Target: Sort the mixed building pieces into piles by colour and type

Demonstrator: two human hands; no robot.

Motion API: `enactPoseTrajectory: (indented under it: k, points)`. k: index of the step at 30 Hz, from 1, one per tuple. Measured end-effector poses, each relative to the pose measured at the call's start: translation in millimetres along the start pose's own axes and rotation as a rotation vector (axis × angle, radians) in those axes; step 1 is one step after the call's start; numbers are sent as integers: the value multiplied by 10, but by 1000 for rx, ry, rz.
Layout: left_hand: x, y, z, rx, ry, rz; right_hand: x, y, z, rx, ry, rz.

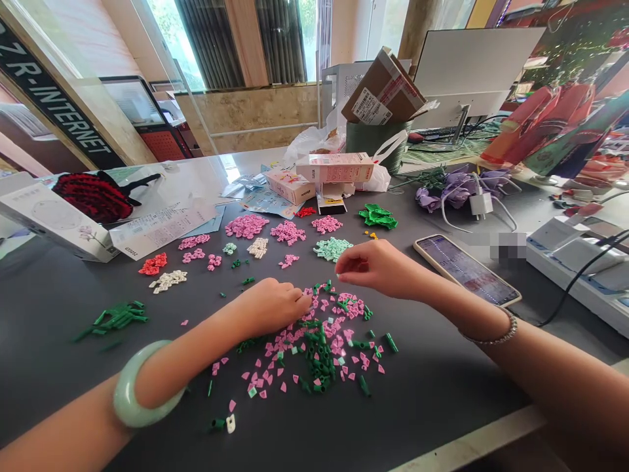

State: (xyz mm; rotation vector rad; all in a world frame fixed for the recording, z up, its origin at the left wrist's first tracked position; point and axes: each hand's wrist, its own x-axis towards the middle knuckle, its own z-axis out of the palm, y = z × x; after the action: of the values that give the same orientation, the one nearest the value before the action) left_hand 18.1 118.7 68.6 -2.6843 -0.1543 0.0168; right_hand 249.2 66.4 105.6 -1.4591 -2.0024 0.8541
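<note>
My left hand (275,305), with a pale green bangle (128,387) on its wrist, reaches over the mixed heap of small pink pieces (289,337) and dark green pieces (322,364). Its fingers are curled closed at the heap's far edge, and what they grip is hidden. Held above the table, my right hand (366,265) is closed with bent fingers beside the mint green pile (333,248); its fingertips touch around something too small to name. Sorted piles lie beyond: pink (246,226), cream (258,248), red (153,264) and green stems (120,316).
At the right lie a phone (466,269), a white charger (480,205) and a white power strip (580,262). Small boxes (339,168), a cardboard box (383,92) and a monitor (476,72) stand at the back. A white box (59,219) is at the left.
</note>
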Motion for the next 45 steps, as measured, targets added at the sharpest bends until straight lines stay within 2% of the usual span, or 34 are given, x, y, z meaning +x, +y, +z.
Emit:
enactPoseTrajectory:
  k: [7, 12, 15, 20, 26, 33, 38, 42, 45]
  points:
    - [-4, -131, 41, 57, 156, -50, 29, -21, 187, 717, -180, 279]
    - [22, -243, 84, 50, 270, -64, 59, 24, 225, 1008, -143, 404]
    - [95, -240, -5, 35, 362, -96, 74, 44, 244, 1100, -104, 441]
    - [299, -84, -276, 39, 477, -81, 80, 8, 347, 1267, -137, 478]
    - [453, 18, -372, 81, 515, 20, 66, -65, 388, 1387, -108, 561]
    - [501, 28, -427, 111, 493, 36, 40, -157, 411, 1321, -119, 637]
    - [496, 40, -457, 111, 487, -15, 35, -68, 430, 1353, -145, 573]
    - [455, 53, -479, 97, 507, -66, 39, -33, 435, 1361, -238, 509]
    - [404, 54, -514, 12, 476, -109, 27, -28, 431, 1293, -310, 476]
